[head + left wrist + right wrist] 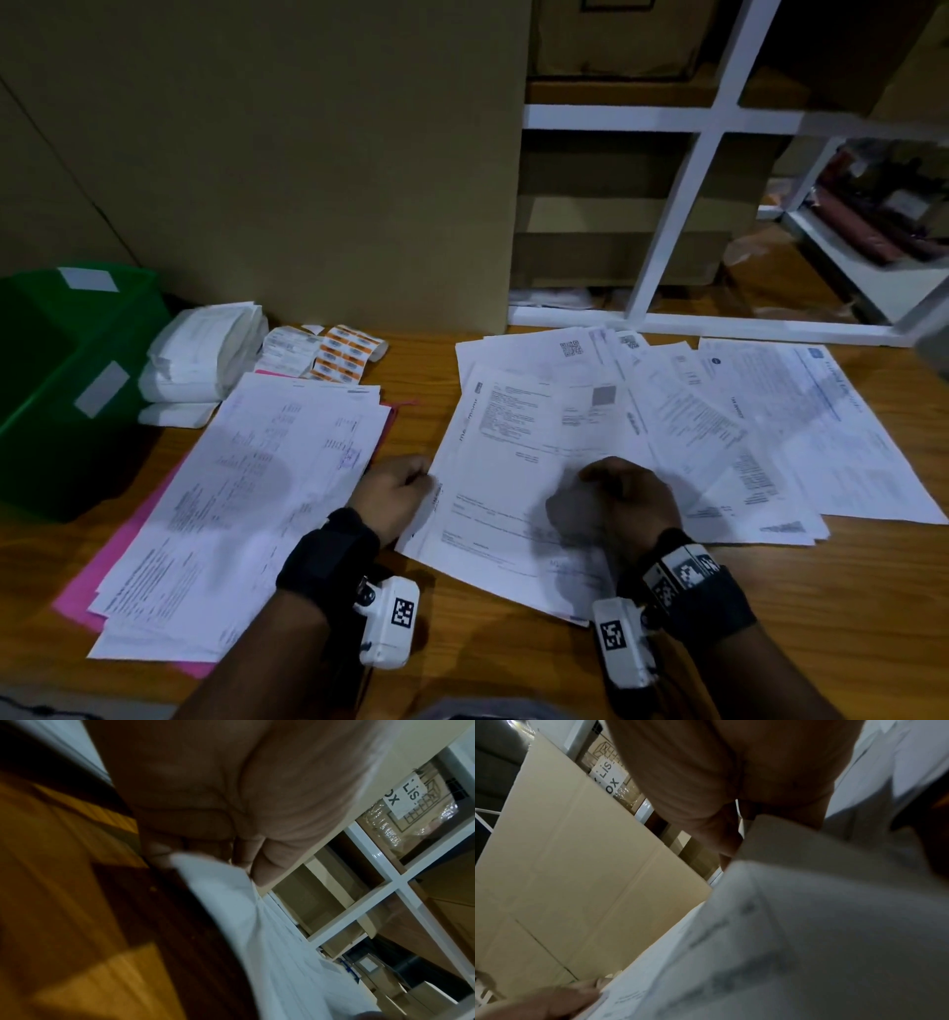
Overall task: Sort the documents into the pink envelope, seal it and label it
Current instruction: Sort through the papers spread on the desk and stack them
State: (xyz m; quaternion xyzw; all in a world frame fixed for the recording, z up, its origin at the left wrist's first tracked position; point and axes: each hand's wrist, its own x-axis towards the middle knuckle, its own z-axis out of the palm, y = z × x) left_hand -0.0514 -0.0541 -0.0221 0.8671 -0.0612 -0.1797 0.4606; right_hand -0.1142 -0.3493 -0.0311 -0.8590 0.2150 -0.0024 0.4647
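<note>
the left hand pinches the left edge of the front sheets in the loose spread of documents on the wooden desk. the right hand sits curled on the same sheets, gripping a fold of paper. the pink envelope lies to the left, mostly covered by a stack of papers, beside a green bin

The scene is dimly lit throughout. In the head view soft shadows are cast across the papers and the surface, and straight shelf bars are bent by wide-angle distortion. Both wrist views are smeared by motion blur, with near sheets out of focus.
</note>
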